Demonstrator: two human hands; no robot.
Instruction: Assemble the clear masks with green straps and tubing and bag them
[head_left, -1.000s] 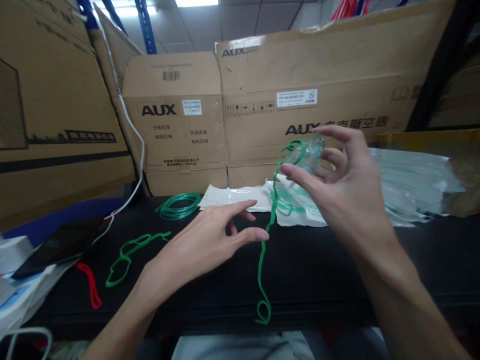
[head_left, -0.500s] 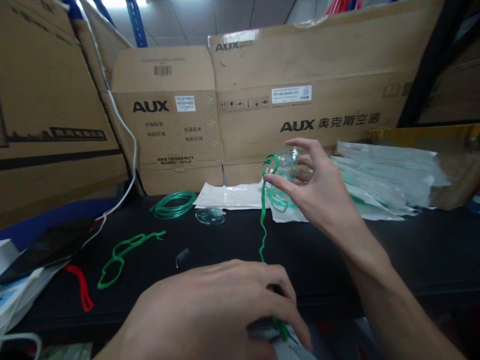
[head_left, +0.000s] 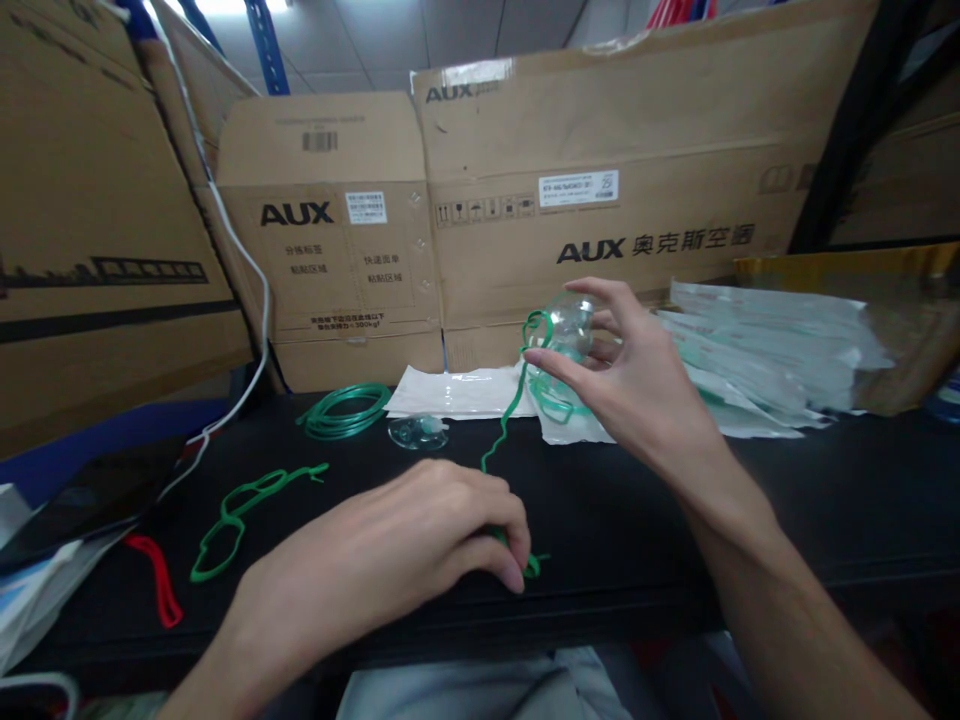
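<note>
My right hand (head_left: 630, 385) is closed on a clear oxygen mask (head_left: 571, 325), with the thumb in front and the fingers behind it. A green elastic strap (head_left: 505, 425) is looped at the mask and runs down to my left hand (head_left: 420, 535). Thumb and fingers of my left hand pinch this strap just above the black tabletop, and its knotted end pokes out past the fingertips. Behind my left hand lies a small clear mask (head_left: 418, 432), next to a coil of green tubing (head_left: 346, 411).
On the left lie a loose green strap (head_left: 238, 520), a red strap (head_left: 157, 580) and a dark tablet-like device (head_left: 90, 500). A white packet (head_left: 457, 392) lies at the back. Several clear-and-white pouches (head_left: 772, 345) are piled at right. Cardboard boxes (head_left: 510, 260) wall off the rear.
My left hand has moved up and away from me onto the table area, drawing the strap's lower end to the left. My right hand and the mask stay nearly in place.
</note>
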